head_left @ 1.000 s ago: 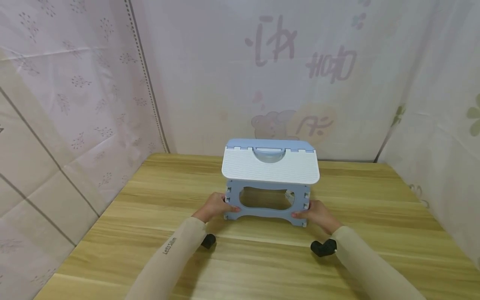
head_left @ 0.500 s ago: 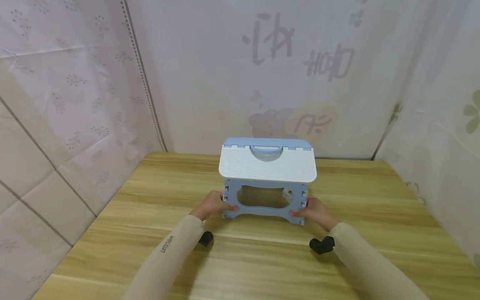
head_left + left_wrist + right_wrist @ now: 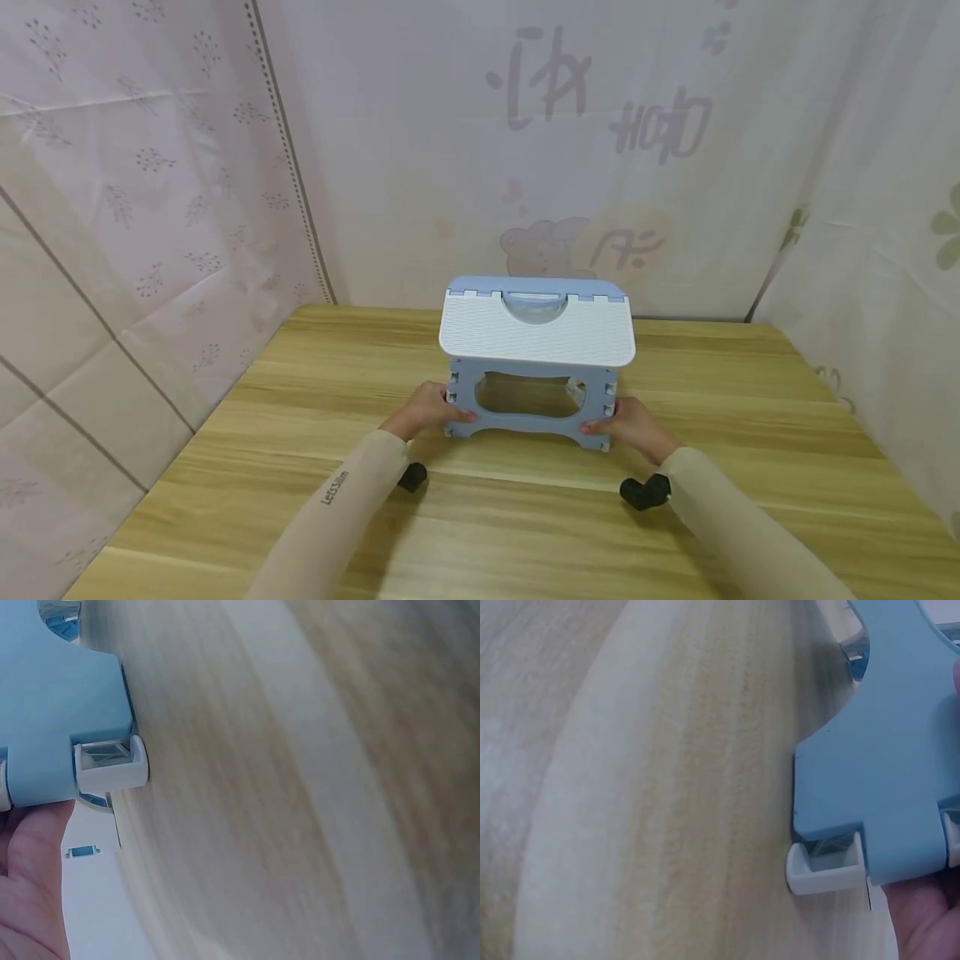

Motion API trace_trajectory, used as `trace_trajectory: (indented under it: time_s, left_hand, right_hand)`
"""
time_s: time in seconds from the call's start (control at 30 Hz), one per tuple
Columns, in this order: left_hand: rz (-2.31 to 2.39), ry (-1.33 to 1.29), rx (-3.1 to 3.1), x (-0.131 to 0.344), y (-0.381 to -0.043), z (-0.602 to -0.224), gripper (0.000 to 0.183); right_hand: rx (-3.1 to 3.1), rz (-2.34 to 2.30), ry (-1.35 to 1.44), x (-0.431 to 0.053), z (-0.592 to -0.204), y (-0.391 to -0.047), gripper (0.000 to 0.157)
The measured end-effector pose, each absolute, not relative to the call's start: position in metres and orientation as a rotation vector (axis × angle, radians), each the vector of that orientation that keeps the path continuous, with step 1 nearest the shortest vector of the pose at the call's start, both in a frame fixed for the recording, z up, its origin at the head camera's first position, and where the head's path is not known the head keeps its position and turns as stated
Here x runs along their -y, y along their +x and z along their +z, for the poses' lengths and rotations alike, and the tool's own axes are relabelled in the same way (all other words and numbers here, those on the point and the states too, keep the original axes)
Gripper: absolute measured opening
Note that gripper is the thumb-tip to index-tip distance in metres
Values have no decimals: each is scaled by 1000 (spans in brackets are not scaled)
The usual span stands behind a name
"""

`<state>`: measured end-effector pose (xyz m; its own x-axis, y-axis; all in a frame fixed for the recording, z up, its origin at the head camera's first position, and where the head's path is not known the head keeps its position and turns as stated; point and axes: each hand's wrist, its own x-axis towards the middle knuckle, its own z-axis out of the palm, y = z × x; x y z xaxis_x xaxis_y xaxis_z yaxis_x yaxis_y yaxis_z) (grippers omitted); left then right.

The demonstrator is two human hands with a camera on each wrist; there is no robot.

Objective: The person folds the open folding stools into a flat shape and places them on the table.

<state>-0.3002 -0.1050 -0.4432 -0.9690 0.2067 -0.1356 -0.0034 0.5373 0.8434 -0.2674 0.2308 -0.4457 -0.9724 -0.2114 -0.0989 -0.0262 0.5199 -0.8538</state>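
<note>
A blue-and-white folding step stool stands unfolded on the wooden table, its white ribbed top facing up and tilted toward me in the head view. My left hand grips the left side of its front leg panel, thumb lying over the blue front. On the opposite side, my right hand holds the panel the same way. The left wrist view has the blue lower corner of the stool and part of my palm. In the right wrist view, the matching corner appears close up. The fingers behind the panel are hidden.
The wood-grained table spreads around the stool. Pale printed curtains hang behind it and on both sides. Black wrist mounts stick out below the beige sleeves.
</note>
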Motion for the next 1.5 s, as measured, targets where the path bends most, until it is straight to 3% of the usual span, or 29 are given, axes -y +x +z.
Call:
trace_trajectory:
  time_s: [1.03,1.5]
  left_hand:
    - [1380,151,-2564,103,-299,-441,29]
    - [1397,167,-2532,104,-300,-442,32]
  right_hand:
    - [-2559,-1450,-222,-231,-447,-267,53]
    - [-2547,-1440,-202,-230,-444,-267,59]
